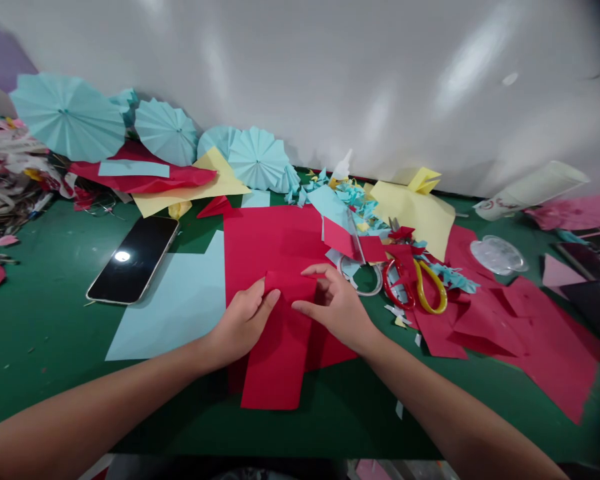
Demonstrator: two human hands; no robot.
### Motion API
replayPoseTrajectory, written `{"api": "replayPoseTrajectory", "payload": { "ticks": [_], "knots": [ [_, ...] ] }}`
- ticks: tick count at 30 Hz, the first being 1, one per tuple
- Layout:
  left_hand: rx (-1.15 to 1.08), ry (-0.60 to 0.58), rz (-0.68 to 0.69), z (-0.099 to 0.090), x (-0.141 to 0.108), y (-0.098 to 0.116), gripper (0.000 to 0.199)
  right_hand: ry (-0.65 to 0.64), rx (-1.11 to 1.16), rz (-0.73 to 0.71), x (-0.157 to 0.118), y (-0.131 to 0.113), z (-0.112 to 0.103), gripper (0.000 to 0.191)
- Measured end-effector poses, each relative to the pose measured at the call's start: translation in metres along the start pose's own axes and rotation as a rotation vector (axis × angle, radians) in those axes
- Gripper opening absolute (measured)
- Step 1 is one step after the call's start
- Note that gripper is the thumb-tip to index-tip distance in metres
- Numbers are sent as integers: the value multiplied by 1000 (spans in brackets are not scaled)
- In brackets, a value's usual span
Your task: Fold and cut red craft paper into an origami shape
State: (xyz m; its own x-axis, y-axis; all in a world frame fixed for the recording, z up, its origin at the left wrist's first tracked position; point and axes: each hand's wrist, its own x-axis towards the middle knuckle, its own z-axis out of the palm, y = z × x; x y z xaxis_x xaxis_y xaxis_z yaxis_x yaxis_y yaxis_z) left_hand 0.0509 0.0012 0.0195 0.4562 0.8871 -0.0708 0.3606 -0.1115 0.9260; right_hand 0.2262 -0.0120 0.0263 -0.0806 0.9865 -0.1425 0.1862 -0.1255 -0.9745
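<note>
A red paper strip (279, 363) is between my two hands, its top end folded over. My left hand (240, 320) pinches the strip's upper left edge, thumb on the front. At the upper right edge, my right hand (337, 308) has its thumb and fingers closed around the paper. Beneath the strip lies a larger red sheet (270, 233), partly over a light blue sheet (175, 313). Just right of my right hand are scissors with white handles (367, 283) and scissors with red and yellow handles (433, 293).
A phone (135, 260) lies to the left. Pleated blue paper rosettes (257, 160) lean at the wall. Blue scraps (355, 197), a yellow sheet (417, 213) and red paper pieces (535, 333) spread rightward. A white cup (530, 190) lies tilted at the back right.
</note>
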Motion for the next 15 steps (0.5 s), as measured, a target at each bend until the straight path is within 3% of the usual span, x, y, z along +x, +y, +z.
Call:
{"api": "replayPoseTrajectory", "payload": {
  "ticks": [5,15],
  "knots": [
    [59,9,-27,-1,0,-2,26,27,-48,31,4,4,-1,22],
    [91,-4,13,-2,1,-5,23,62,-1,45,2,4,-3,36]
  ]
}}
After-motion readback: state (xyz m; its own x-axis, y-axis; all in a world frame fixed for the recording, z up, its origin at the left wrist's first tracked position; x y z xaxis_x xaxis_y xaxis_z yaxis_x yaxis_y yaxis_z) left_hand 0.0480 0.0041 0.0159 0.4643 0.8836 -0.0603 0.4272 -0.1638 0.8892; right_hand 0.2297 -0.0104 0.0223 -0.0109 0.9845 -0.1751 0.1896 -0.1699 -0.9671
